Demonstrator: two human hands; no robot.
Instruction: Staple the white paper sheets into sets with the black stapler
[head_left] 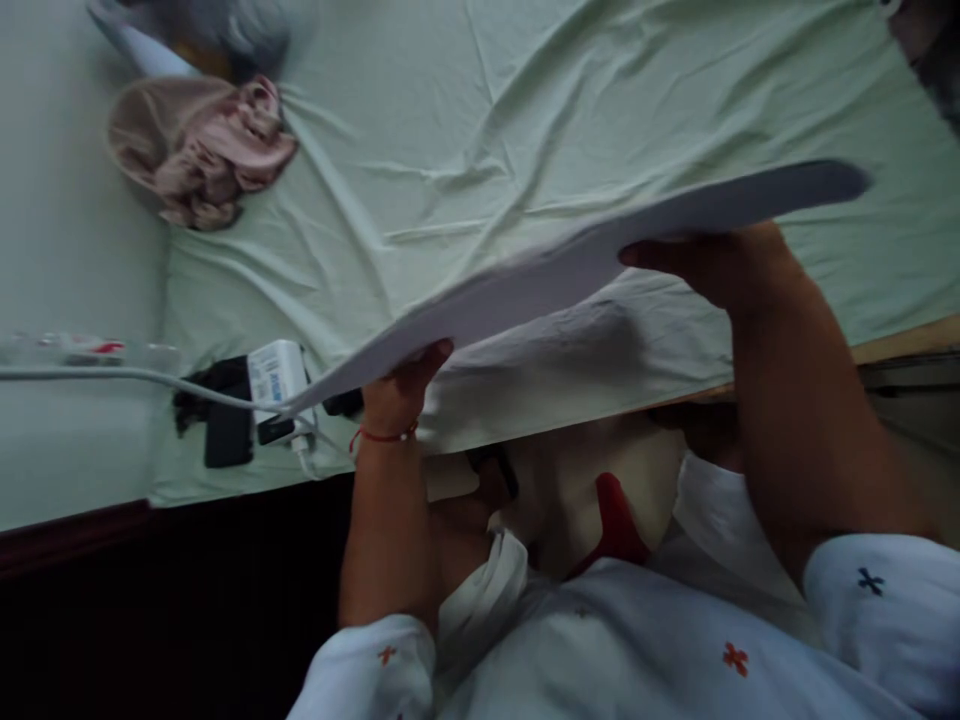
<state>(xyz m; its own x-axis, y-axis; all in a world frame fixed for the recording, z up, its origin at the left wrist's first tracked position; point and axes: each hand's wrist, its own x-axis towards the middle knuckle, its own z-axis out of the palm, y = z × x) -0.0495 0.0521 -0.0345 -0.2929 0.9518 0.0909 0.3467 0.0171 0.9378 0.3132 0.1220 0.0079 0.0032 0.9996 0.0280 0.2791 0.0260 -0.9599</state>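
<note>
A long pale grey-white flat sheet (525,285) is held up over the bed, seen almost edge-on and slanting up to the right. Whether it is stiff card or folded cloth, I cannot tell. My left hand (401,390), a red thread round its wrist, grips the near side left of the middle, thumb on the face towards me. My right hand (724,262) grips it farther right, thumb also on the near face. The other fingers of both hands are hidden behind the sheet. Its left end overlaps a white cable (142,374) in this view.
A wrinkled light green bedsheet (420,120) covers the bed. At left lie a crumpled pink cloth (214,150), a white power strip (276,378) and a dark phone (229,435). A grey plastic bag (251,35) rests behind them. A pale wall (67,200) borders the left.
</note>
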